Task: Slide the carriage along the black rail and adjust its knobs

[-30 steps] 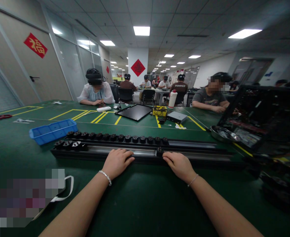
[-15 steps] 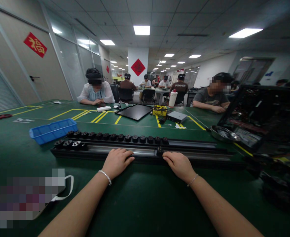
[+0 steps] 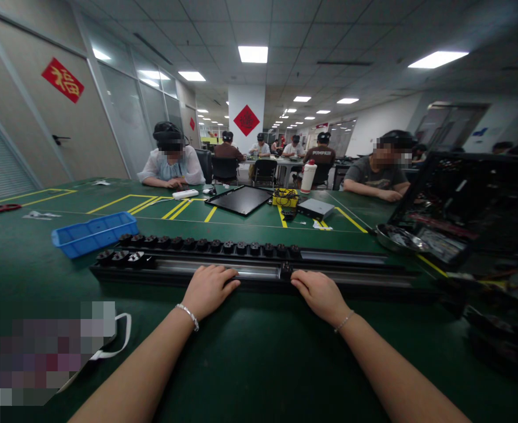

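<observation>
A long black track (image 3: 259, 272) with a shiny inner channel lies across the table in front of me. My left hand (image 3: 210, 292) rests over its near edge left of the middle, fingers bent onto it and thumb along the front. Farther right, my right hand (image 3: 323, 295) curls over the same edge, fingertips beside a small black block (image 3: 285, 270) sitting in the channel. Several black blocks (image 3: 120, 257) sit at the track's left end. Close behind lies a second black track (image 3: 345, 257), carrying a row of similar round-topped blocks (image 3: 215, 245).
A blue plastic bin (image 3: 96, 235) stands at left, red-handled scissors (image 3: 1, 208) beyond. Behind the tracks are a flat black panel (image 3: 241, 200), a grey box (image 3: 315, 208) and a white bottle (image 3: 308, 177). A metal bowl (image 3: 400, 241) and an open black case (image 3: 453, 205) occupy the right. Two people sit across.
</observation>
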Demonstrator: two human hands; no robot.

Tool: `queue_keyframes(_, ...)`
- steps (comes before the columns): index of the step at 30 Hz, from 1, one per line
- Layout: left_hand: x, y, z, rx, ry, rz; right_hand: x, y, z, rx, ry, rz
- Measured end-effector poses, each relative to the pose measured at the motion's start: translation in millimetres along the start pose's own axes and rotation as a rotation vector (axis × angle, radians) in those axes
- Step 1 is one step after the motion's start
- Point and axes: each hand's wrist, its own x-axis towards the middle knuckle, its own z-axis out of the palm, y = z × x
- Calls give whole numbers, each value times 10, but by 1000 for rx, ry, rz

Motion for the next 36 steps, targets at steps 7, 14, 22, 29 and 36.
queue_keyframes(7,2,4,-3,9,-12,-1,14,16,14,12,-14,5)
queue_keyframes(14,0,4,1,7,3,7,15,21,17,-2,-17,5)
queue_keyframes(22,4,-5,6,12,-4,9,5,39,0,-39,-22,-16)
queue_keyframes(29,5,-5,18,18,11,15,9,32,-12,-13,-22,19)
queue_keyframes(36,6,-8,23,2,11,11,13,16,-23,-37,-27,34)
